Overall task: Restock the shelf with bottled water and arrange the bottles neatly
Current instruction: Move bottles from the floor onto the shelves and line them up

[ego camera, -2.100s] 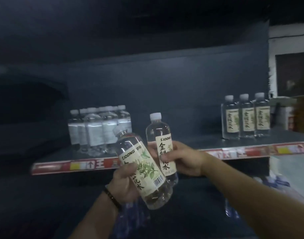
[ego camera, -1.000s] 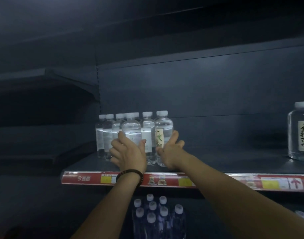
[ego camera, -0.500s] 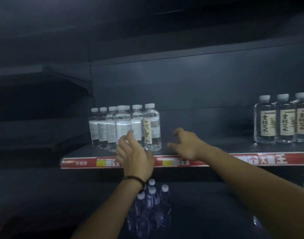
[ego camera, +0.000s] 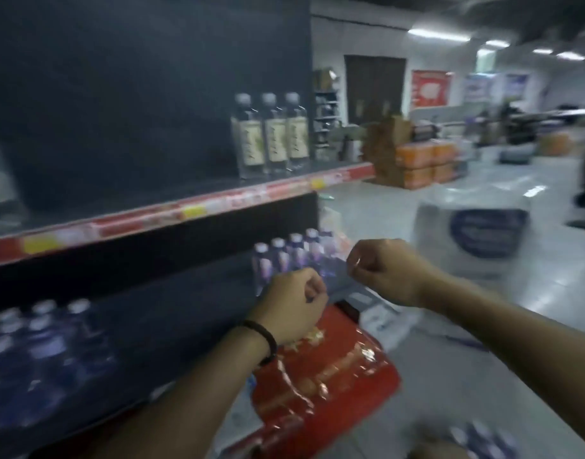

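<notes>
Both hands empty. Left grip [ego camera: 292, 304] curled into a loose fist, fingers pressed together on nothing; right grip [ego camera: 380, 271] the same, thumb and forefinger nearly touching, nothing between them. Both hover in front of the lower shelf [ego camera: 172, 313], above the red pack [ego camera: 321, 369] on the floor.

Where the water is: three labelled bottles [ego camera: 273, 140] stand upright in a row at the right end of the upper shelf [ego camera: 185, 210]. Purple-tinted bottles [ego camera: 291, 256] sit at the right end of the lower shelf, just beyond the hands; more [ego camera: 36, 339] at its left. A wrapped white case [ego camera: 470, 233] stands on the floor to the right. A few bottle caps [ego camera: 483, 438] show at the bottom edge.

Risks, my read:
- Frame is heavily smeared, so the head looks mid-turn. Reaching while turning could clip the purple bottles by the hands and topple the row.
- Red pack film looks slick; a bad hold and it could slip or tear.
- Floor by the feet is cluttered: trip hazard.
- Two bottle types in play; mixing them would spoil the arrangement.
- Contents of the red pack can't be read.
</notes>
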Action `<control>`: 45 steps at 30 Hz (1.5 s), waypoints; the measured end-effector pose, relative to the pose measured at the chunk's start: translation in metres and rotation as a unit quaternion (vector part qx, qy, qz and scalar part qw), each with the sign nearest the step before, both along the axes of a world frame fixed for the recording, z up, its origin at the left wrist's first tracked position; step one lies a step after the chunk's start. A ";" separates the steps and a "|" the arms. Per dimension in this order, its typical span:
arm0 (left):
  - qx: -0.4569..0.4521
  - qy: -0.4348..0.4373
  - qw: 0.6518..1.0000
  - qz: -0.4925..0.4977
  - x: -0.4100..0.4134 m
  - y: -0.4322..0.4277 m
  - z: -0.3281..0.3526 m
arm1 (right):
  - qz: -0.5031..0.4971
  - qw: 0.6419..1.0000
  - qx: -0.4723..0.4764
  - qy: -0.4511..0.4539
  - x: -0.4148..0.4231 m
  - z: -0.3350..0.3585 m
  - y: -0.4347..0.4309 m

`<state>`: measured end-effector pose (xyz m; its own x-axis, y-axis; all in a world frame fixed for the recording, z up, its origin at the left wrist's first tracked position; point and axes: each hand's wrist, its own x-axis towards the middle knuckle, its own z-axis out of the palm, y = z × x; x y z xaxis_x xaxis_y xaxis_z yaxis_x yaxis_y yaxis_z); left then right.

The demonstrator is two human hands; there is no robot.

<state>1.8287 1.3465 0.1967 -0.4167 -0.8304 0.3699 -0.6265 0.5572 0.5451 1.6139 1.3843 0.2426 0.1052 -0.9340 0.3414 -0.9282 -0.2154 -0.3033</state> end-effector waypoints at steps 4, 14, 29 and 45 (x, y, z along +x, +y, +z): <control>0.084 -0.075 0.987 -0.113 -0.109 0.004 -0.062 | -0.141 0.986 0.085 -0.018 -0.118 -0.074 0.053; 0.203 -0.218 0.911 -0.284 -0.309 0.038 -0.231 | -0.460 0.841 0.259 -0.118 -0.308 -0.333 0.174; 0.163 -0.389 0.841 -0.338 -0.540 0.041 -0.442 | -0.496 0.780 0.292 -0.247 -0.382 -0.555 0.200; 0.171 -0.305 0.878 -0.327 -0.578 0.040 -0.501 | -0.490 0.784 0.168 -0.343 -0.390 -0.606 0.227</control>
